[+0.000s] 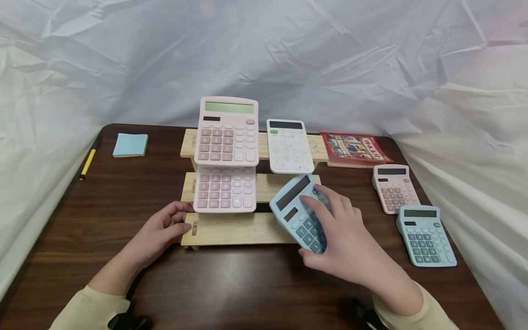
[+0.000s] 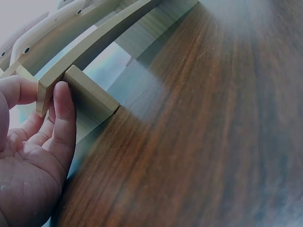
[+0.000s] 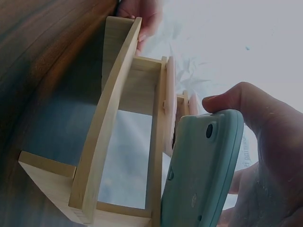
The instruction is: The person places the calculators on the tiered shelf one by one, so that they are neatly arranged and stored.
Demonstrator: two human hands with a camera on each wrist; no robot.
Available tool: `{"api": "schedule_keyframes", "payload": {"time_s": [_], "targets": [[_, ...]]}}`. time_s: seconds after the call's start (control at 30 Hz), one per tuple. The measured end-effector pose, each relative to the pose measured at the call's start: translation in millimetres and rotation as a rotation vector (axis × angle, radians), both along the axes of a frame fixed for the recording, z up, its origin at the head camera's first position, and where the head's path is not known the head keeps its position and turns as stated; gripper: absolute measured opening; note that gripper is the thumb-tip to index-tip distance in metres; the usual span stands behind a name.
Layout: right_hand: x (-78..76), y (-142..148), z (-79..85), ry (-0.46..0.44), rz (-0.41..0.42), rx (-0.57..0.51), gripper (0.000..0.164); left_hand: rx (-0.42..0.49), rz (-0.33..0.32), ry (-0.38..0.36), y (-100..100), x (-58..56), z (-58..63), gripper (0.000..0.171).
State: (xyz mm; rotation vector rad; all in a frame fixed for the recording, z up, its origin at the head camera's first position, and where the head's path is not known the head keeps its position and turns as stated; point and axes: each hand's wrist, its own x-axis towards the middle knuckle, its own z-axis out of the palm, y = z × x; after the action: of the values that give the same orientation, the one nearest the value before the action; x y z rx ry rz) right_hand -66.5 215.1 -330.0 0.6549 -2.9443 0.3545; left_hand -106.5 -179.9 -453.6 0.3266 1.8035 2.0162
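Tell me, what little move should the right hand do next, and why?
Maybe turn the blue calculator straight: the right hand holds it slanted at the stand, while the pink calculator on the middle step sits straight, with the step bare beside it.

Three calculators (image 1: 227,131) are cased in pale pink, with deeper pink number keys (image 1: 216,140). Two blue calculators (image 1: 302,215) are keyed partly in darker blue-grey. The white calculator (image 1: 290,146) is marked by one green key (image 1: 274,132). Pale yellow grain is seen on the wooden stand (image 1: 239,229), dark brown grain on the desk (image 1: 231,284). The pen (image 1: 87,164) is coloured yellow and black, the notepad (image 1: 130,145) light blue, the booklet (image 1: 352,149) red with multicoloured pictures.
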Motion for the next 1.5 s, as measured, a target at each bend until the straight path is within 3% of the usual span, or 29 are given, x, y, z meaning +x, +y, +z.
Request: {"api": "schedule_keyframes", "payload": {"time_s": [0.47,0.7,1.07,1.3,1.5], "targets": [[-18.7,-17,-6.8,0.061,-0.01,0.04,0.089,0.012,-0.01,-0.015,3,-0.2,-2.9,0.036],[-26.0,-23,-12.0,0.102,-0.053,0.023,0.084,0.008,-0.012,-0.024,5,-0.6,-2.7,0.036],[-35.6,-28,-18.1,0.145,-0.076,0.053,0.093,-0.025,0.015,-0.023,2,0.7,-2.2,0.037],[-36.6,-16,-8.3,0.021,0.027,0.114,0.107,-0.038,0.023,-0.037,1,0.8,-1.5,0.038],[-43.2,10,0.9,-0.078,0.21,0.102,0.097,-0.046,0.015,-0.033,0,-0.6,-1.3,0.038]]}}
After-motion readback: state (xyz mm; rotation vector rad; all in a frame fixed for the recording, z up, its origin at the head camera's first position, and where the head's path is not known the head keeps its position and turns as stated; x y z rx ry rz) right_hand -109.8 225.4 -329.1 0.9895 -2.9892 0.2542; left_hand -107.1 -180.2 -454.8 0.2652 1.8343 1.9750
